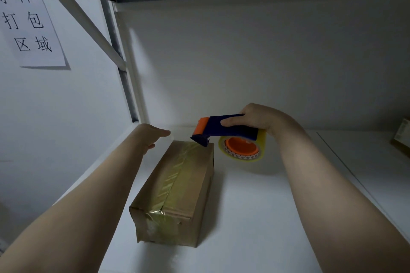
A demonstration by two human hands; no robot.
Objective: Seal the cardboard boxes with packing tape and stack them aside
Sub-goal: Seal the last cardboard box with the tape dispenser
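Note:
A long brown cardboard box (177, 190) lies on the white shelf surface (255, 217), with a strip of yellowish clear tape running along its top seam and down its near end. My right hand (255, 117) grips a blue and orange tape dispenser (224, 128) holding a clear tape roll (243, 149). The dispenser's blade end touches the box's far top edge. My left hand (153, 136) hovers just left of the box's far end, fingers extended, holding nothing.
A white back wall and a metal shelf upright (124, 68) close off the far side. A paper sign (28, 26) hangs on the left wall. Part of another brown box (402, 137) shows at the right edge. A shelf runs overhead.

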